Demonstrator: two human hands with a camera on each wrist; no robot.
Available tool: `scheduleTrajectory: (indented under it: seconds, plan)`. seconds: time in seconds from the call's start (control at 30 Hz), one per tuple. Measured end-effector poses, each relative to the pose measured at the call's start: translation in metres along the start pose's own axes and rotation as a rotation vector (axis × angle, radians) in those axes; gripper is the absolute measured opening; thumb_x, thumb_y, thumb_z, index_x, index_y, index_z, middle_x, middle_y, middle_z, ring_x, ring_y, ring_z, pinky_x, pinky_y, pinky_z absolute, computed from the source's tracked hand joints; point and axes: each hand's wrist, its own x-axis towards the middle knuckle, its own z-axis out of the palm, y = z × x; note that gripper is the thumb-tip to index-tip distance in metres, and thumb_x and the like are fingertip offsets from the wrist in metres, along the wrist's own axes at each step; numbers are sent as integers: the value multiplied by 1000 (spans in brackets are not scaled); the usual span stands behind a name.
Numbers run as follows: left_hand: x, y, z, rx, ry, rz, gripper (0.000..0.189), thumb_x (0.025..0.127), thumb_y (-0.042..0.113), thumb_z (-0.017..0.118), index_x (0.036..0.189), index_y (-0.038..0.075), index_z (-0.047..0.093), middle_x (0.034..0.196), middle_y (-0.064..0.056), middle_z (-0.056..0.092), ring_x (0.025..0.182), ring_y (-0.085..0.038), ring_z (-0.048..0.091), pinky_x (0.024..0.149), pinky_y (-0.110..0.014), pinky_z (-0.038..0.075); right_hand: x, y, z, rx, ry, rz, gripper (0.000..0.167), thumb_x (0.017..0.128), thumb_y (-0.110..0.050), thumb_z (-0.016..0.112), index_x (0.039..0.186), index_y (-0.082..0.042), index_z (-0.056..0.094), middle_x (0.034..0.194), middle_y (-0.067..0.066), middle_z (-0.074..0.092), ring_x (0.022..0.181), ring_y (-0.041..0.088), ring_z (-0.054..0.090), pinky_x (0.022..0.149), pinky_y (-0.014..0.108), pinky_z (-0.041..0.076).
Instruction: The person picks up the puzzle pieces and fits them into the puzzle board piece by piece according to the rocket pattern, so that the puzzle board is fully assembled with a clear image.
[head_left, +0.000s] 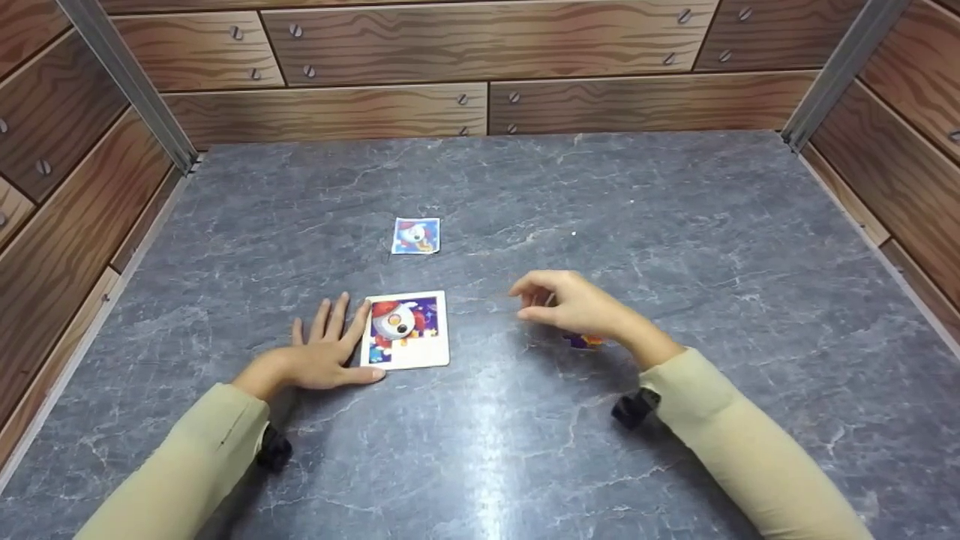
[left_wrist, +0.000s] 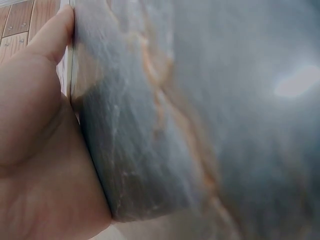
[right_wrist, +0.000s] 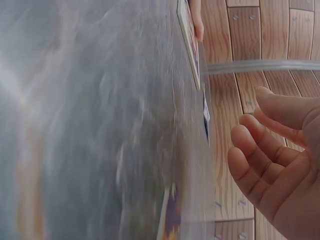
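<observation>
A jigsaw puzzle board with a pale frame lies on the grey marbled table, showing a round white figure with red parts; its lower right is bare. My left hand lies spread at the board's left side, index finger and thumb on its edge. To the right of the board my right hand hovers over the table, fingers loosely bent and nothing between them in the right wrist view. Purple and orange puzzle pieces lie beneath that hand, largely hidden by it and the wrist.
Beyond the board lies a small picture card with a similar figure on blue. Wood-patterned walls with grey metal corner posts enclose the table at the back and sides. A tiny white speck is on the tabletop.
</observation>
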Motion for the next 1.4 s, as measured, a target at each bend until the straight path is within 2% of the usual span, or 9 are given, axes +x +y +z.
scheduleTrajectory:
  seconds: [0.27, 0.57, 0.73, 0.9, 1.13, 1.4]
  plan:
    - [-1, 2, -1, 8, -10, -14, 107, 80, 74, 43, 148, 14, -14, 148, -20, -27, 132, -40, -27, 94, -68, -15, -20, 12, -18, -34, 33, 48, 32, 84, -14, 70, 113, -2, 63, 90, 4, 63, 83, 17, 58, 76, 33, 48]
    - [0, 0, 0, 5, -6, -7, 109, 79, 75, 44, 148, 14, -14, 147, -20, -28, 132, -40, -28, 94, -68, -16, -48, 25, -31, -50, -22, 101, 38, 82, -12, 71, 115, 2, 60, 95, 9, 63, 84, 18, 58, 77, 35, 49]
    - [3, -2, 3, 20, -11, -33, 110, 77, 79, 41, 148, 18, -16, 147, -15, -31, 132, -36, -30, 96, -66, -15, -58, 30, -31, -75, -22, 146, 40, 80, -14, 73, 115, 2, 60, 94, 8, 62, 82, 17, 57, 74, 32, 49]
    - [1, -1, 1, 7, -11, -19, 109, 78, 77, 42, 148, 16, -15, 148, -18, -28, 132, -38, -28, 95, -67, -16, -62, 34, -28, -88, -20, 213, 44, 77, -14, 76, 113, 3, 58, 96, 11, 61, 77, 16, 56, 70, 30, 48]
    - [-1, 1, -1, 0, -13, -15, 108, 80, 74, 43, 148, 14, -14, 147, -19, -28, 132, -39, -28, 94, -67, -16, -60, 33, -22, -136, -38, 231, 39, 70, -7, 79, 101, 5, 57, 93, 14, 56, 75, 19, 56, 69, 30, 48]
    - [0, 0, 0, 9, -18, -23, 109, 79, 76, 42, 148, 15, -15, 148, -19, -28, 132, -39, -28, 94, -67, -17, -59, 33, -18, -202, -28, 253, 31, 70, -6, 79, 92, 1, 57, 90, 10, 51, 75, 19, 55, 69, 30, 47]
